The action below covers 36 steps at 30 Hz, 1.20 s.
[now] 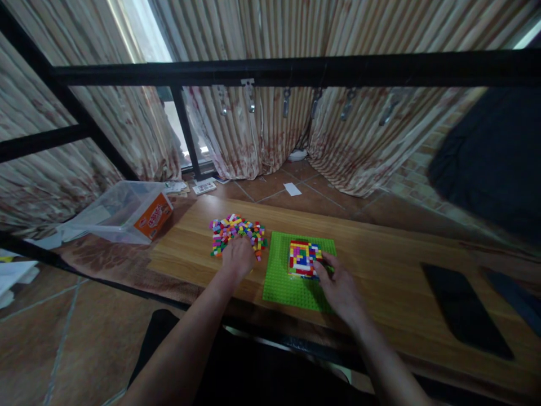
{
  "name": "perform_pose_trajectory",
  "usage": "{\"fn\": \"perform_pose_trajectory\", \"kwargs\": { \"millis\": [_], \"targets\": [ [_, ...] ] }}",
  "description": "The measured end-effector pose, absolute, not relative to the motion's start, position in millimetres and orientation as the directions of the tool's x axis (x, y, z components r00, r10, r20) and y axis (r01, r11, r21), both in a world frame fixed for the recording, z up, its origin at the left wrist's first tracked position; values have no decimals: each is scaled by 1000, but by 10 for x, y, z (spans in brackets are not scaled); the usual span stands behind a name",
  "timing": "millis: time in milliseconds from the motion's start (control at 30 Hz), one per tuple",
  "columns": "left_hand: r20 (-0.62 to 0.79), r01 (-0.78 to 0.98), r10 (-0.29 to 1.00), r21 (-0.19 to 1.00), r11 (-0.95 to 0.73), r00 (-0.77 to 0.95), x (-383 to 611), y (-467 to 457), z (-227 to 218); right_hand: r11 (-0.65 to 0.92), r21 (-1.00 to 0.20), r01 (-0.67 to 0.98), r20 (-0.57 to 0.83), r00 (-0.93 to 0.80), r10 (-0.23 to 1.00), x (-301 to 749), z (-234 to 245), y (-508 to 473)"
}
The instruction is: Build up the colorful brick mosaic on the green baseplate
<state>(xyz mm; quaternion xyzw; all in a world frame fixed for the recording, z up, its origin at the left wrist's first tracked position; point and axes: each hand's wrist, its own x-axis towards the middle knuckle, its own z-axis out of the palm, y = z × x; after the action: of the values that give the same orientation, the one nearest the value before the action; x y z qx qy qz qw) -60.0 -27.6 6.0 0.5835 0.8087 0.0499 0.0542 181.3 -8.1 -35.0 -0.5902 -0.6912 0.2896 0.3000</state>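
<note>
Multicoloured brick block [301, 259] — left of right grip [341, 287], touching

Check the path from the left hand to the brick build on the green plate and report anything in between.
Some low loose bricks lie between the left hand and the brick build; nothing visible blocks the way above them. The right hand is at the build's right side.

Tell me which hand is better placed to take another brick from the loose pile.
Probably the left hand: it is at the pile of bricks, while the right hand is farther off, over the green board, at the side of the brick block.
</note>
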Motion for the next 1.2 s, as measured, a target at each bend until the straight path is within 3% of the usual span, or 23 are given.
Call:
{"fn": "perform_pose_trajectory", "kwargs": {
  "millis": [100,200,333,433,633,900,1200],
  "targets": [
    [-21,938,952,165,305,-306,-594,-280,92,120,-781,612,60,-117,991,1812,-343,-80],
    [16,926,960,267,267,-281,-589,-272,119,109,-796,596,54,-109,993,1829,-318,-64],
    [158,860,986,510,-35,-54,-471,-297,137,71,-812,579,49,-54,997,1884,-273,-20],
    [210,766,962,585,-265,173,-272,-357,126,57,-835,547,53,-23,998,1918,-266,17],
    [218,749,924,540,-383,315,74,-398,47,60,-855,516,58,-20,998,1908,-307,39],
    [249,823,934,451,-346,256,239,-413,-41,87,-831,549,79,-38,996,1901,-286,25],
    [265,859,953,444,-255,147,294,-435,-121,143,-803,578,107,-97,990,1850,-272,-27]
  ]
}}
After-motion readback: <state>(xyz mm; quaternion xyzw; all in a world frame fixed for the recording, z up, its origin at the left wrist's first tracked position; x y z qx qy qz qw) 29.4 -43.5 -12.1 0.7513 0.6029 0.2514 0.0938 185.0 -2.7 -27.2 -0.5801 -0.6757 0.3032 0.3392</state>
